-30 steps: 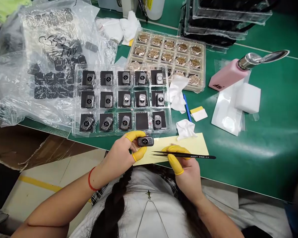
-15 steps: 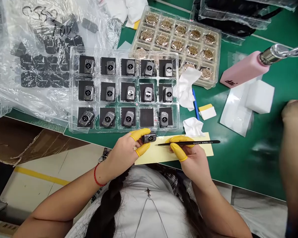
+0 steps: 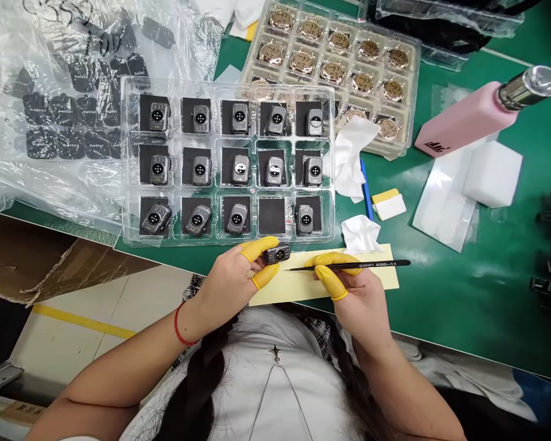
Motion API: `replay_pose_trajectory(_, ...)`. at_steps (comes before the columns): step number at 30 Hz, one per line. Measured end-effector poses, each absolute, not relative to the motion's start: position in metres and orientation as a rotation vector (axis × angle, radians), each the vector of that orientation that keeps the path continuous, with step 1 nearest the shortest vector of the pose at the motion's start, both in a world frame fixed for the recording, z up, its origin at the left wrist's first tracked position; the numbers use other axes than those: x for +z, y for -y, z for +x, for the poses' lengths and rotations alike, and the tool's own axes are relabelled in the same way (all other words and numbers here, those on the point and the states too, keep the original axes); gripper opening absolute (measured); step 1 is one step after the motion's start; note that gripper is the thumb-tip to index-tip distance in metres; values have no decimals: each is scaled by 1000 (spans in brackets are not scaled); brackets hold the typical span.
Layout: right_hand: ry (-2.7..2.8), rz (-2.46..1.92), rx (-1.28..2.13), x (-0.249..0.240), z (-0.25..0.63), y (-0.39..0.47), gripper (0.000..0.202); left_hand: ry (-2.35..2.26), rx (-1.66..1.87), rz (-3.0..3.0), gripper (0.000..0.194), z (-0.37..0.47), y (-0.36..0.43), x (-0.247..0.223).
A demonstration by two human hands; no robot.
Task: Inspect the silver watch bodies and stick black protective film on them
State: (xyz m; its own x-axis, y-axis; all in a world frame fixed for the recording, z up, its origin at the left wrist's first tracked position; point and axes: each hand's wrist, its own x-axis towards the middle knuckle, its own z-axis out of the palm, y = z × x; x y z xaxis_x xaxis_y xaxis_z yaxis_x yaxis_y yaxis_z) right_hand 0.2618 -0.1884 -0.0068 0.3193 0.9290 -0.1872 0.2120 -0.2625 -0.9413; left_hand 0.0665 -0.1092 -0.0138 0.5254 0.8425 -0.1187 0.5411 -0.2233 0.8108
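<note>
My left hand (image 3: 232, 278), with yellow finger cots on thumb and forefinger, pinches a dark smartwatch case (image 3: 277, 253), its sensor back facing up. In my right hand (image 3: 356, 294), also in yellow finger cots, lies a pair of black tweezers (image 3: 379, 264) held like a pen. Their fine tip points left, just below the watch case and apart from it. Under both hands is a pale yellow sheet (image 3: 298, 288). A clear plastic tray (image 3: 252, 191) stands just beyond, with watch cases on black squares in its compartments; one front-row compartment holds only its black square (image 3: 272, 216).
A second tray (image 3: 371, 144) of round gold watch cases sits behind. To the right are white wipes (image 3: 360, 233), a blue pen (image 3: 366, 190), a pink bottle (image 3: 468, 119) and a white block (image 3: 493, 174). A plastic bag (image 3: 73, 177) covers the left.
The view has shifted slightly. Another person's arm at the right edge has gone out of view, and dark parts show there. Both hands keep their holds, nearly still.
</note>
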Motion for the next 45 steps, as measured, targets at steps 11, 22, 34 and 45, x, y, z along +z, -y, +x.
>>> replay_pose_trajectory(11, 725, -1527, 951, -3, 258, 197, 10, -1091, 439, 1296, 42, 68, 106, -3)
replay_pose_trajectory(22, 786, -1476, 872, 2, 243, 193, 5, -1005, 480, 874, 48, 75, 105, 7)
replay_pose_trajectory(34, 847, -1474, 844, -1, 245, 192, 5, -946, 461, 790, 50, 73, 105, 4)
replay_pose_trajectory(45, 928, -1482, 826, 0, 246, 193, 9, -952, 463, 748, 47, 74, 107, 6)
